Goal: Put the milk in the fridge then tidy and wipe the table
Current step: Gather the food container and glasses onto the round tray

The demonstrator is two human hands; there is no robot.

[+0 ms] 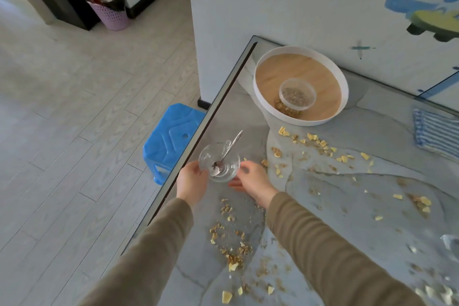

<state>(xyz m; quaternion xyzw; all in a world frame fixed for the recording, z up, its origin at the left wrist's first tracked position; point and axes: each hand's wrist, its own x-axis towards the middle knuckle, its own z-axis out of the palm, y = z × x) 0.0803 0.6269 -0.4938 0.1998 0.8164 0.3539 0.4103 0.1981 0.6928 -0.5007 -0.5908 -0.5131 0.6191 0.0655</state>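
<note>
Littered table (372,131): left hand (192,181) grips glass bowl (219,163); right hand (250,179) blurred, grip unclear.

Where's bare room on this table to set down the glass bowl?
Bare: the strip along the grey table's left edge, between the clear glass bowl and the round white tray; also between that tray and the blue-striped cloth. Scattered crumbs crowd the middle and front.

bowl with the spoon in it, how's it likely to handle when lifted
The bowl is clear glass, so probably rigid, slippery and breakable if dropped. The spoon lies loose with its handle past the rim, so it may slide or tip out if the bowl tilts. The bowl looks nearly empty, so likely light.
</note>
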